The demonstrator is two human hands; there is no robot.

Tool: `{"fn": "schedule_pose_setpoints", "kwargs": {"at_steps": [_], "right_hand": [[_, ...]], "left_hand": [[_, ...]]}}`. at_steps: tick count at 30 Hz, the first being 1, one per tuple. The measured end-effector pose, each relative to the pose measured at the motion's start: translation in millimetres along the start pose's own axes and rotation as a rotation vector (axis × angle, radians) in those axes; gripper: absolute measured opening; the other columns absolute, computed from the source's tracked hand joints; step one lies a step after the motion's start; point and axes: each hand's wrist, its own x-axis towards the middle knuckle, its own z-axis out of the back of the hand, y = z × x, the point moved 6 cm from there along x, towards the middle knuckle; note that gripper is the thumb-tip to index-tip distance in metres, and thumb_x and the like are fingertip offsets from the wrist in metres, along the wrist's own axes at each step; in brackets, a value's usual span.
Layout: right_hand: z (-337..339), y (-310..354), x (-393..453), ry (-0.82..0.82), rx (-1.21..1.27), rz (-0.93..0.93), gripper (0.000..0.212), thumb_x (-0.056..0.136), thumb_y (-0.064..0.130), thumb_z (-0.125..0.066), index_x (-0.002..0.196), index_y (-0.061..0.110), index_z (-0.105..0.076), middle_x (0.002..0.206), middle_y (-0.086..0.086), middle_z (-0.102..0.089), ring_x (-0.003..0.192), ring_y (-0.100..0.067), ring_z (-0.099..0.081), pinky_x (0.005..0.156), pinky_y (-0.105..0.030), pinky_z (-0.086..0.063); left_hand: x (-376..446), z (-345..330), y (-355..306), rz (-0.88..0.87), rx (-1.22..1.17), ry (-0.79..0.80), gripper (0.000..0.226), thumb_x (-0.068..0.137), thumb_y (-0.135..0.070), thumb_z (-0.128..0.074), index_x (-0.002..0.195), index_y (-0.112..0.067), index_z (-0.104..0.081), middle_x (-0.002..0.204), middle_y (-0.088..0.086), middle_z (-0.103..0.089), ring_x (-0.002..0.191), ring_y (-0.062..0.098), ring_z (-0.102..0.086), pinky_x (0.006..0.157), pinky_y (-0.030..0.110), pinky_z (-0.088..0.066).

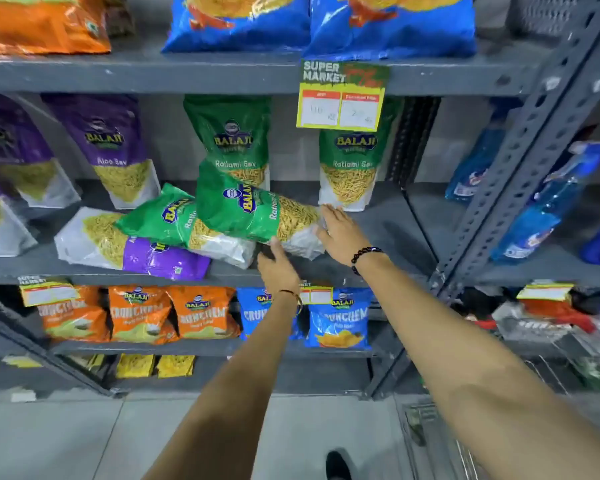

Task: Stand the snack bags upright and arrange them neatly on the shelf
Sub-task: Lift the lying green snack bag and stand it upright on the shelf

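Observation:
A green Ratlami Sev bag (257,209) lies tilted on its side over the grey middle shelf (378,230). My left hand (278,265) grips it from underneath at its clear bottom end. My right hand (340,233) presses flat against that same end, fingers spread. A second green bag (174,220) lies on its side to the left, resting on a fallen purple Aloo Sev bag (118,244). Two green bags stand upright behind, one at centre (227,140) and one at right (349,168). Purple bags (115,147) stand at the back left.
A yellow price tag (340,98) hangs from the shelf above, over the right green bag. Blue bags (319,22) fill the top shelf; orange (139,313) and blue Crunchem bags (340,320) sit below. A slotted steel upright (520,161) borders the right side.

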Motion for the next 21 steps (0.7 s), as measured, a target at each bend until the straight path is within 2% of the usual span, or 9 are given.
{"fn": "schedule_pose_setpoints", "kwargs": {"at_steps": [3, 9, 12, 15, 18, 21], "right_hand": [[-4, -18, 30, 0.076, 0.142, -0.021, 0.058, 0.097, 0.030, -0.037, 0.147, 0.007, -0.019, 0.157, -0.013, -0.020, 0.145, -0.029, -0.017, 0.117, -0.042, -0.019], [-15, -30, 90, 0.245, 0.429, -0.068, 0.065, 0.094, 0.047, -0.040, 0.148, 0.015, -0.023, 0.156, -0.008, -0.026, 0.142, -0.024, -0.029, 0.115, -0.037, -0.026], [-23, -25, 114, 0.327, 0.503, -0.060, 0.062, 0.093, 0.048, -0.040, 0.143, 0.013, -0.035, 0.151, -0.007, -0.037, 0.138, -0.021, -0.036, 0.111, -0.031, -0.026], [-31, -16, 131, 0.395, 0.475, -0.016, 0.054, 0.094, 0.048, -0.037, 0.130, 0.010, -0.050, 0.139, -0.010, -0.051, 0.127, -0.024, -0.047, 0.100, -0.029, -0.033], [-42, -9, 139, 0.478, 0.454, 0.006, 0.053, 0.093, 0.051, -0.037, 0.124, 0.013, -0.056, 0.131, -0.010, -0.058, 0.119, -0.026, -0.054, 0.102, -0.033, -0.040], [-43, -9, 141, 0.464, 0.440, 0.006, 0.053, 0.091, 0.053, -0.038, 0.119, 0.014, -0.062, 0.125, -0.009, -0.063, 0.113, -0.026, -0.058, 0.102, -0.038, -0.044]], "left_hand": [[14, -21, 5, 0.176, -0.250, -0.034, 0.074, 0.089, -0.059, -0.035, 0.142, -0.007, -0.030, 0.151, 0.012, -0.034, 0.137, 0.029, -0.034, 0.110, 0.040, -0.028], [36, -49, 1, 0.130, -0.662, -0.065, 0.064, 0.091, -0.056, -0.035, 0.143, -0.020, -0.031, 0.151, 0.003, -0.037, 0.136, 0.019, -0.038, 0.117, 0.040, -0.028], [41, -51, 1, 0.104, -0.735, -0.091, 0.065, 0.089, -0.060, -0.036, 0.142, -0.024, -0.035, 0.147, 0.001, -0.042, 0.132, 0.018, -0.043, 0.116, 0.040, -0.029], [44, -54, 3, 0.111, -0.768, -0.104, 0.067, 0.087, -0.064, -0.035, 0.144, -0.027, -0.031, 0.149, -0.001, -0.040, 0.135, 0.017, -0.040, 0.117, 0.041, -0.026], [50, -57, 3, 0.099, -0.826, -0.088, 0.067, 0.088, -0.063, -0.034, 0.143, -0.024, -0.034, 0.147, 0.001, -0.044, 0.132, 0.019, -0.044, 0.116, 0.041, -0.029], [54, -56, -2, 0.060, -0.854, -0.090, 0.066, 0.088, -0.063, -0.033, 0.141, -0.025, -0.037, 0.145, 0.002, -0.047, 0.130, 0.020, -0.046, 0.115, 0.042, -0.030]]}}
